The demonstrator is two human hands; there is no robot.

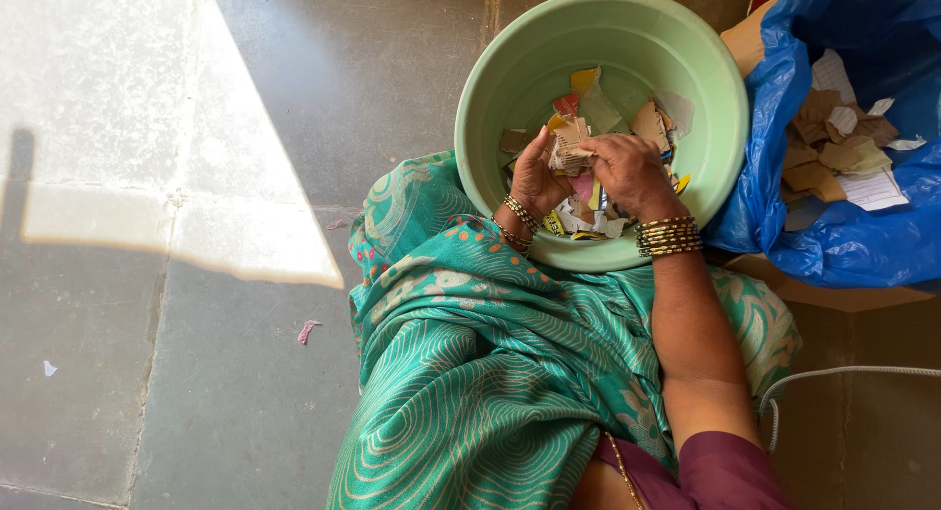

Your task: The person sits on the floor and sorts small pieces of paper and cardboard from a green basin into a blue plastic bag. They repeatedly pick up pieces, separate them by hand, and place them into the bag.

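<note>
Across the stone floor (pixel 225 373), a patch of sunlight falls at the left, and a person in a green patterned garment (pixel 470 373) sits on it with a pale green basin (pixel 706 89) resting against the lap. Beside the basin, at the right, stands a blue plastic bag (pixel 774 128) lying open, with brown card scraps and white paper sheets (pixel 843 157) heaped inside; it touches the basin's right rim. By the look of it, the tearing is partly done: torn bits of card and coloured paper (pixel 627 118) cover only the basin's bottom, most of its wall is bare, and the bag holds a good heap of whole pieces, so much seems left.

Over the basin both hands meet on one piece of torn cardboard (pixel 569 147). The left hand (pixel 537 177) has its grip pinched on the card's left edge, fingers curled round it; the right hand (pixel 627 172) has its grip pinched on the right edge, thumb on top. The card hangs just above the scraps, not resting on them.

A white cord (pixel 833 375) curves over the floor at the lower right, well apart from the hands. A few small paper flecks (pixel 308 330) lie on the floor at the left. Nothing blocks the hands inside the basin.
</note>
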